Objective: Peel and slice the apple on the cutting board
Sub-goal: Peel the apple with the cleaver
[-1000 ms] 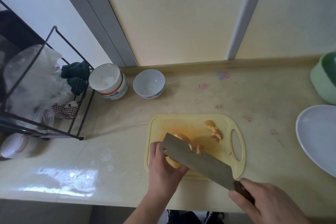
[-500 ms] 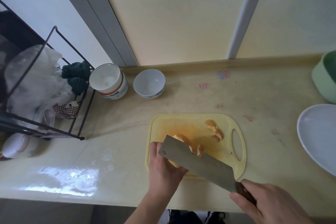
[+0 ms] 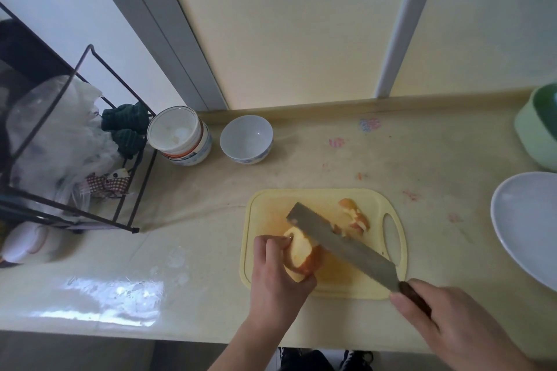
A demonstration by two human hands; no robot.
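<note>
The worktop (image 3: 331,159) is a pale, glossy cream slab, faintly stained with pink marks, wide and flat under everything. On it lies the cutting board (image 3: 271,208), yellow plastic, thin, with rounded corners and a slot handle at its right end; its face looks smeared orange and probably a little wet.

The cleaver (image 3: 340,245) has a broad, dull grey rectangular blade, rigid and likely heavy at the front, running diagonally over the board. The right hand (image 3: 446,325) is curled round its dark handle at the board's near right corner.

The apple (image 3: 301,251) sits over the near left part of the board, just beside the blade. It is partly peeled: pale moist flesh on top, a band of red-orange skin below. It should be firm and fairly light, but the bared flesh is likely slippery, so a hold on the remaining skin and the ends seems safest. The left hand (image 3: 275,274) grips it from the left, fingers curled over its far end, thumb under.

Small curled peelings (image 3: 355,215), thin and limp, lie near the board's slot.
</note>
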